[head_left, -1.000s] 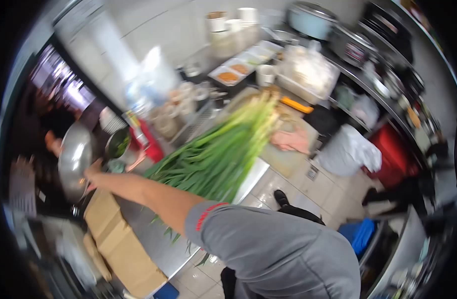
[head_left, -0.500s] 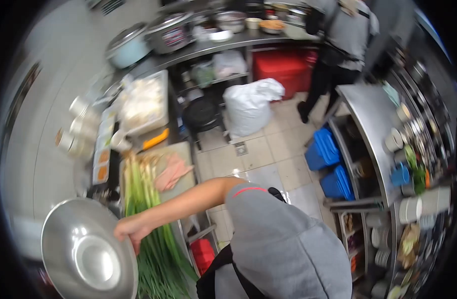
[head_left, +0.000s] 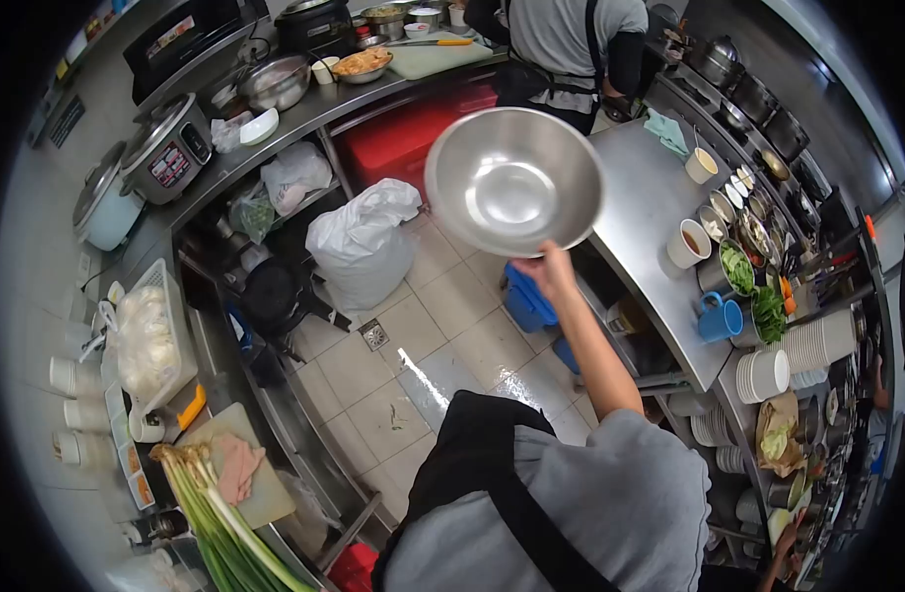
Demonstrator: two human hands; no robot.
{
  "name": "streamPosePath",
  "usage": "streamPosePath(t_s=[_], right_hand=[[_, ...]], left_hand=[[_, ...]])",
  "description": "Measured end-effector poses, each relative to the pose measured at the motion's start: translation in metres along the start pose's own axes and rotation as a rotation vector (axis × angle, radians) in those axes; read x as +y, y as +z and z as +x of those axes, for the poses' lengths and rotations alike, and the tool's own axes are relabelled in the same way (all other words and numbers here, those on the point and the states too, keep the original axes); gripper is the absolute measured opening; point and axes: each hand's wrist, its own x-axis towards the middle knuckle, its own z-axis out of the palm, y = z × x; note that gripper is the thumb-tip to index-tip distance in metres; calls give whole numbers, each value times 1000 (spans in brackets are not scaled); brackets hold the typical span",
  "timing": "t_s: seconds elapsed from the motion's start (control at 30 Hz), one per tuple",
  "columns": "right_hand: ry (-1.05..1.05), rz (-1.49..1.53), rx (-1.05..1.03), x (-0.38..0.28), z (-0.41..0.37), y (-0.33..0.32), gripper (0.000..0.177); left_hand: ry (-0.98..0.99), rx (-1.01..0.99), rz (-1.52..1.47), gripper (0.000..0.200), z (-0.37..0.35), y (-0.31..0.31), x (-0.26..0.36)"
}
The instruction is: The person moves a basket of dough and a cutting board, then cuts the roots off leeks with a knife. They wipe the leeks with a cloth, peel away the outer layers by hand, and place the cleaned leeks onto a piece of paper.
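Observation:
A large stainless steel mixing bowl is held out in front of me, its hollow inside facing up towards me; nothing lies in it. My right hand is closed on the bowl's near rim, arm stretched out. The bowl hangs over the floor, beside the corner of the steel counter, and hides part of the red container behind. My left hand is out of view. At lower left, spring onions and a pink cloth lie on a cutting board.
A co-worker in a grey shirt stands beyond the bowl. A white sack stands on the tiled floor. Cups, a blue mug and stacked bowls line the right counter. Another person's arm shows at lower right.
My right hand has carried the bowl from above the left counter by the spring onions across to the middle, over the floor. My view has turned to the right.

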Motion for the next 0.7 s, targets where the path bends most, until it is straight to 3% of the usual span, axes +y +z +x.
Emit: streamPosePath(t_s=[0.07,0.1,0.13,0.17,0.2,0.23,0.27,0.3,0.33,0.37,0.43,0.5,0.6,0.7], right_hand=[[-77,168,120,-12,51,-49,43],[-120,240,163,-22,72,-66,44],[-186,229,248,-36,83,-76,39],[-255,328,174,-46,100,-92,34],[-317,429,92,-57,116,-108,29],[-319,431,86,-61,141,-135,31],[-271,514,26,-64,176,-175,36],[-219,595,-29,-68,211,-213,41],[-221,536,134,-75,226,-230,38],[-231,629,65,-78,262,-269,37],[-249,500,296,-89,278,-279,41],[-221,456,254,-96,298,-307,43],[-210,236,313,-114,267,-284,46],[-160,262,349,-126,248,-264,50]], left_hand=[[-89,-99,5,31,12,22,-14],[-149,-179,-73,29,24,32,-53],[120,-158,-271,24,37,51,-82],[41,-267,-324,29,41,62,-75],[-123,-221,-413,27,32,76,-34],[-55,-297,-320,29,45,80,-69],[-118,-364,-370,29,48,87,-60],[-326,-385,-454,26,46,91,-35],[-381,-418,-445,24,51,95,-42],[-406,-444,-502,22,54,98,-39],[-442,-508,-647,19,61,106,-58],[-468,-532,-776,19,63,110,-70],[-532,-541,-877,18,66,104,-71],[-566,-510,-904,18,70,95,-77]])
